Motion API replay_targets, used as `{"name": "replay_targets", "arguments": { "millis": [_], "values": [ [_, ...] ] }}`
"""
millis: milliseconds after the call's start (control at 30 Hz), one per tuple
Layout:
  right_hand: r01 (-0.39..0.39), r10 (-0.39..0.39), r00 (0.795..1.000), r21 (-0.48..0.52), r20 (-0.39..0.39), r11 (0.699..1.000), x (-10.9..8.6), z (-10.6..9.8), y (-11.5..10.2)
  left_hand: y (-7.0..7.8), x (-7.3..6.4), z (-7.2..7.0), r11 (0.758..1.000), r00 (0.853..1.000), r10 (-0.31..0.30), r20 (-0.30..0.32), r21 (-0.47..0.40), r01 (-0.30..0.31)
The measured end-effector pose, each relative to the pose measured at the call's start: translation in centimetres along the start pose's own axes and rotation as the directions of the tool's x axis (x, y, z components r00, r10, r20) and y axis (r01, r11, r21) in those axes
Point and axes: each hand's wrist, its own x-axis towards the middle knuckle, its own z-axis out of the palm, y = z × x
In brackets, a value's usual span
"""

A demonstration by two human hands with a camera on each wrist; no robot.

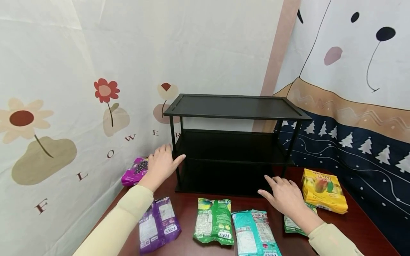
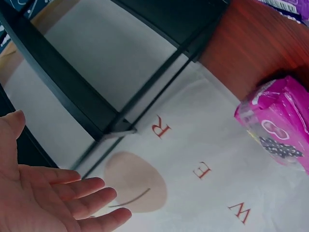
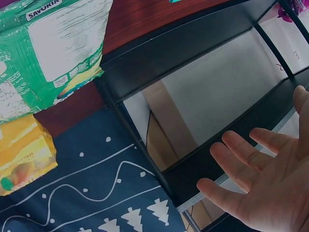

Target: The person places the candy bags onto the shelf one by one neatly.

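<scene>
A black three-level shelf rack (image 1: 237,106) stands on the dark red table. My left hand (image 1: 161,164) is beside its front left post, fingers extended and thumb apart; whether it touches the post I cannot tell. In the left wrist view the left hand (image 2: 53,198) shows its palm with spread fingers, holding nothing. My right hand (image 1: 283,195) hovers before the lower right of the rack, above a green packet (image 1: 293,225) that it partly covers. In the right wrist view the right hand (image 3: 260,179) has loosely extended fingers and grips nothing.
In front of the rack lie a purple packet (image 1: 158,225), a green packet (image 1: 213,222) and a teal packet (image 1: 255,233). A yellow packet (image 1: 323,190) sits at the right, a magenta packet (image 1: 136,172) at the left. Printed cloth (image 1: 208,46) hangs behind and along the sides.
</scene>
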Motion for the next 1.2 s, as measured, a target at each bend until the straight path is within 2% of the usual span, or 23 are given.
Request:
{"name": "replay_targets", "arguments": {
  "millis": [333,633,900,1200],
  "values": [
    [0.022,-0.022,0.999,0.008,0.026,1.0,0.1,0.0,-0.2,-1.7,2.3,0.0,0.998,0.996,-0.063,0.063,-0.025,0.065],
    [0.041,-0.041,0.999,0.0,0.025,0.999,0.2,0.1,-0.3,-2.1,3.7,0.4,0.994,0.991,-0.079,0.107,-0.06,0.086],
    [0.026,-0.032,0.991,0.049,0.127,0.998,-0.1,-0.1,-0.7,-2.4,4.3,1.0,0.992,0.982,-0.109,0.153,-0.051,0.118],
    [0.052,-0.068,0.981,0.094,0.179,0.994,-0.9,0.3,-1.7,-2.3,4.6,1.7,0.992,0.987,-0.106,0.117,-0.06,0.114]
  ]
}}
